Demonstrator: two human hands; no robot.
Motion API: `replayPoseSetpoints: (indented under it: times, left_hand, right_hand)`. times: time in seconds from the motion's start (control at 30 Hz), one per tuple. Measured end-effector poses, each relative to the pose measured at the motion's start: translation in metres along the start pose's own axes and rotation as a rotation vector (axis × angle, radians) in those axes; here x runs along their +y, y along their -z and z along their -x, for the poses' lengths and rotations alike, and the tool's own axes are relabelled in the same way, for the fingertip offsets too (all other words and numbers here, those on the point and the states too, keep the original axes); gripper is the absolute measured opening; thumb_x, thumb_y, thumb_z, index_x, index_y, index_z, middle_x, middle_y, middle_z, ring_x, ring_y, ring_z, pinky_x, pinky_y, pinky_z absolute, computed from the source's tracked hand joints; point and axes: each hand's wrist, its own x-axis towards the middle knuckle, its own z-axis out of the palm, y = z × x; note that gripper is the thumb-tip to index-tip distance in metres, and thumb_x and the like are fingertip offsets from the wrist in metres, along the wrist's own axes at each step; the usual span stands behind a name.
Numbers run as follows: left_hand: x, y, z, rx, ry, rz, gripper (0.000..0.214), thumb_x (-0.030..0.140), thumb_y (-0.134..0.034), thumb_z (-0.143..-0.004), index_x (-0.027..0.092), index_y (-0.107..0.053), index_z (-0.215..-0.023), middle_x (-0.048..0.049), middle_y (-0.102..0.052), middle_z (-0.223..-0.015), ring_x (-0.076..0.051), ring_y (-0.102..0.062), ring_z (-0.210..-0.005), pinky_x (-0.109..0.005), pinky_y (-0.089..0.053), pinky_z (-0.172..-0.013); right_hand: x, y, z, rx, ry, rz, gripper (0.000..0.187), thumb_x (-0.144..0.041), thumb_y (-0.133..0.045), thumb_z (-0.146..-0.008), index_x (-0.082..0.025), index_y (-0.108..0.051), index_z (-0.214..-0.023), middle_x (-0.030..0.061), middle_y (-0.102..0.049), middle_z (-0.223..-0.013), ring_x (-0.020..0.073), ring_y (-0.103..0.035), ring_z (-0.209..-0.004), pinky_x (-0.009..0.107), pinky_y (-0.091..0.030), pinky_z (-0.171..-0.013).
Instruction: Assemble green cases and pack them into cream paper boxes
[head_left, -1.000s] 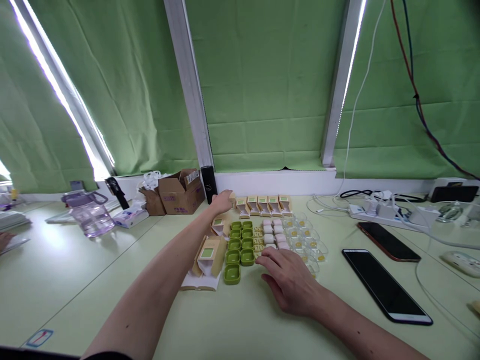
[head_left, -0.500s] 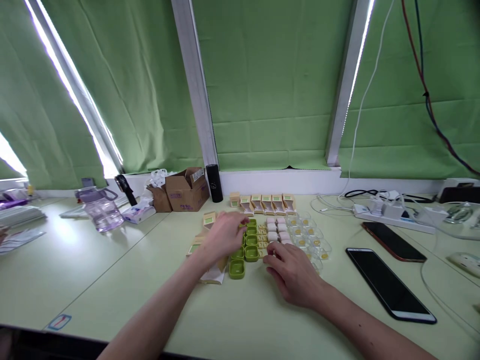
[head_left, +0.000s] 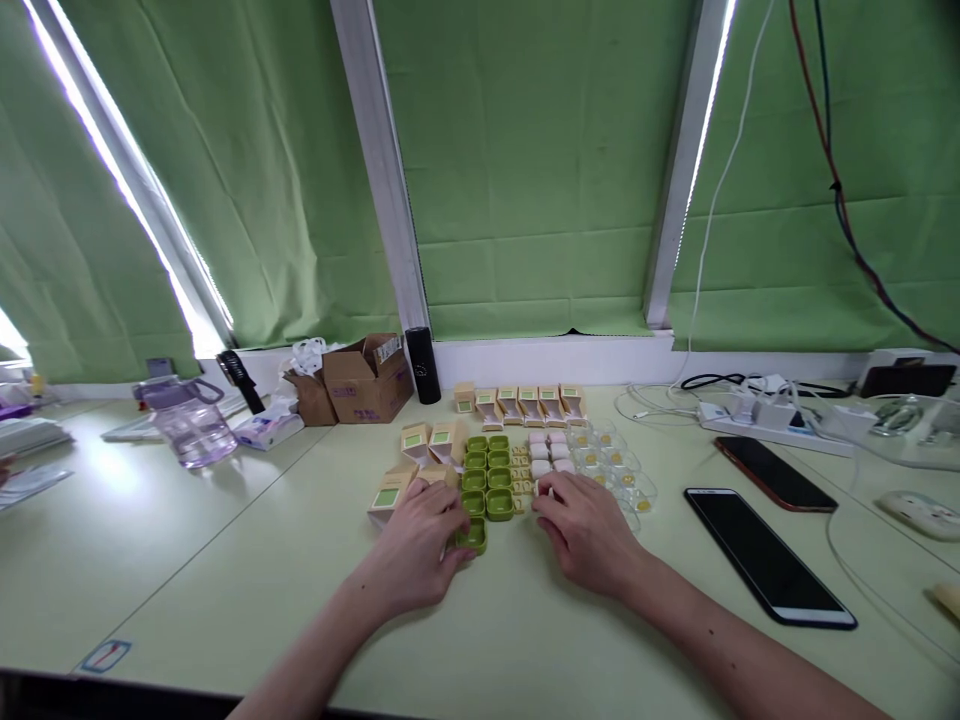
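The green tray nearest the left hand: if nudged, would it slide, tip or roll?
The green tray looks low, flat-bottomed and squarish, so it would probably slide, not roll or tip. It seems small, likely light rigid plastic. The left hand touches it; neighbouring trays sit close and may shift too.

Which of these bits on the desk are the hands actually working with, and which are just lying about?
In use:
left hand on small green plastic trays
right hand at pale pink blocks
tan cardboard cartons
clear plastic cups

Lying about:
black phone
purple water jug
brown cardboard box
white power strip
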Motion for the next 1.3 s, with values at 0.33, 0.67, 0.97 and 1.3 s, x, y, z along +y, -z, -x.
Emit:
replayPoseSetpoints:
  times: [0.33,0.67,0.97,1.3]
  left_hand:
    - [0.008,0.0,0.0,-0.003,-0.074,-0.027,0.008,0.017,-0.064,-0.084,0.024,-0.067,-0.082,-0.0073,-0.066,-0.1,-0.025,-0.061,-0.096,-0.042,-0.045,-0.089]
    - [0.03,0.021,-0.036,0.263,-0.205,0.162,0.013,0.013,-0.048,-0.099,0.022,-0.058,-0.097,-0.009,-0.062,-0.129,-0.026,-0.062,-0.121,-0.041,-0.053,-0.1]
    - [0.044,-0.005,-0.062,0.479,-0.336,0.243,0.023,0.011,-0.056,-0.094,0.021,-0.059,-0.114,-0.013,-0.065,-0.127,-0.029,-0.061,-0.125,-0.046,-0.054,-0.104]
    - [0.042,-0.032,-0.052,0.558,-0.311,0.482,0.048,0.013,-0.065,-0.092,0.024,-0.051,-0.136,-0.0116,-0.067,-0.129,-0.026,-0.066,-0.118,-0.039,-0.058,-0.097]
  right_hand:
    - [0.008,0.004,-0.003,0.119,-0.083,0.006,0.015,-0.01,-0.055,-0.092,-0.018,-0.068,-0.091,0.0097,-0.067,-0.104,0.0217,-0.057,-0.086,0.033,-0.041,-0.07]
    - [0.005,0.0,-0.001,0.149,-0.054,-0.019,0.027,-0.01,-0.056,-0.092,-0.02,-0.063,-0.117,0.0121,-0.07,-0.113,0.0278,-0.066,-0.101,0.04,-0.053,-0.085]
    - [0.011,-0.004,-0.001,0.313,-0.142,-0.274,0.058,-0.02,-0.052,-0.1,-0.024,-0.032,-0.155,0.0162,-0.059,-0.144,0.0297,-0.065,-0.123,0.047,-0.061,-0.092]
    - [0.006,-0.006,0.005,0.228,-0.235,-0.567,0.046,-0.021,-0.056,-0.099,-0.027,-0.043,-0.142,0.0131,-0.064,-0.134,0.0241,-0.071,-0.098,0.043,-0.064,-0.086]
